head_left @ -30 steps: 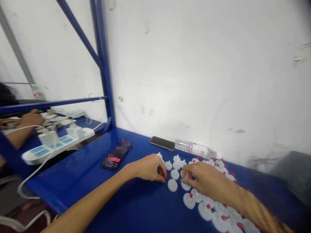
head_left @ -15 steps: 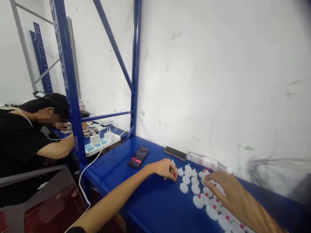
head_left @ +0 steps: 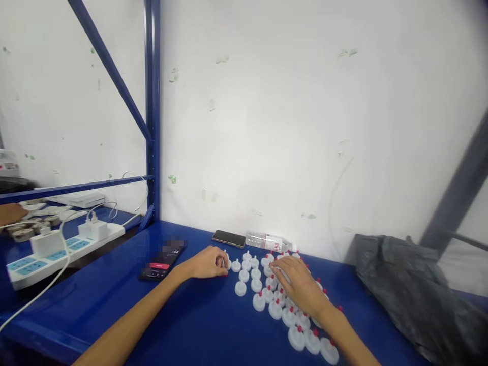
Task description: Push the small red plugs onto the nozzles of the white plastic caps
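Observation:
My left hand (head_left: 209,262) rests on the blue table with curled fingers, a small red tip cap (head_left: 225,275) showing at the fingertips. Just right of it stand several white plastic spout caps (head_left: 244,275), round at the base with a bare narrow spout. My right hand (head_left: 299,284) hovers over another group of white spout caps (head_left: 276,308) whose spouts carry red tips. Its thumb and forefinger look apart beside a white spout cap (head_left: 268,270); whether they touch it is unclear. The hand and forearm hide part of this group.
Behind lie a phone (head_left: 229,238) and a clear bottle (head_left: 267,241) on its side. A second, lit phone (head_left: 162,263) is left of my hand. At right is a black plastic bag (head_left: 412,290); at far left, a power strip (head_left: 68,254) and a person's hand (head_left: 11,214).
My right hand has moved right from the bare spout caps to the red-tipped ones, its fingers loosening. My left hand keeps its place and the red cap. The view swung left and back.

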Demonstrator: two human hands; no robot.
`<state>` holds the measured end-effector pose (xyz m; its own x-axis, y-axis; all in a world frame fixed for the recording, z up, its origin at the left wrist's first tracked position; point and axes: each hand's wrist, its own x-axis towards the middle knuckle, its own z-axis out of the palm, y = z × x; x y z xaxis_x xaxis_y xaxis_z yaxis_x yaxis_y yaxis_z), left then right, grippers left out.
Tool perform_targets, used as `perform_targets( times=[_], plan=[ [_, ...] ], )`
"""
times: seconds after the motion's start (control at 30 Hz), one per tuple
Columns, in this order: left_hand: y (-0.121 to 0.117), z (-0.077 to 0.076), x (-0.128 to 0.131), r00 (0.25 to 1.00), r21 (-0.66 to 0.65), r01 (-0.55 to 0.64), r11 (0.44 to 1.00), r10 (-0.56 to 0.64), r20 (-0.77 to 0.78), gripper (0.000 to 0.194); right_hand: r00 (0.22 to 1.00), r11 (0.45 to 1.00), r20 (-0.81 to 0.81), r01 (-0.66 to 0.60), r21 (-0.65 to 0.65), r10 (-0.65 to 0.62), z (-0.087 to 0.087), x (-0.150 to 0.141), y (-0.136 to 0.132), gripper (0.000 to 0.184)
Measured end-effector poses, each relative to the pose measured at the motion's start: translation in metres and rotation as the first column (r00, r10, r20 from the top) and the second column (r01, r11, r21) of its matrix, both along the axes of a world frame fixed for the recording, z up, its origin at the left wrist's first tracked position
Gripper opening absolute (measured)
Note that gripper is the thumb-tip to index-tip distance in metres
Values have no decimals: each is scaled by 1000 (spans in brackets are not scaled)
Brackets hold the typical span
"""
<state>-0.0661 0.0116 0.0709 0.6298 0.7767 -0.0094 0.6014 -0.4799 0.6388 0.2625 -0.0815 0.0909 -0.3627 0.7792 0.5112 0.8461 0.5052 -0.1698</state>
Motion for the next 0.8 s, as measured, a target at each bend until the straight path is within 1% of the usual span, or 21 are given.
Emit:
perform_targets(
  times=[0.1,0.2,0.33,0.4,0.57,0.67,0.8],
  plan=[
    [4,-2,0,998,72,-57,996,53,45,40,1000,1000,14,18,-15,-18,-1,2,1,28],
    [7,-6,2,992,140,-114,984,105,71,40,999,999,17,31,-30,-31,-3,1,2,19],
    [3,-7,9,988,228,-150,962,139,66,39,1000,999,-7,26,-44,-26,-6,0,5,11],
    [-1,-6,13,989,272,-149,951,138,57,38,999,999,-41,24,-45,-26,-6,0,6,11],
    [-10,-2,21,991,381,-133,915,125,47,35,990,999,-142,4,-46,-11,-3,-1,2,20],
    [-17,0,26,995,448,-100,888,90,45,32,990,999,-137,-18,-34,14,-3,-7,-4,14],
    [-35,-2,37,999,546,-36,837,11,48,25,994,997,-91,-66,-47,62,-8,-14,-12,11]
  ],
)
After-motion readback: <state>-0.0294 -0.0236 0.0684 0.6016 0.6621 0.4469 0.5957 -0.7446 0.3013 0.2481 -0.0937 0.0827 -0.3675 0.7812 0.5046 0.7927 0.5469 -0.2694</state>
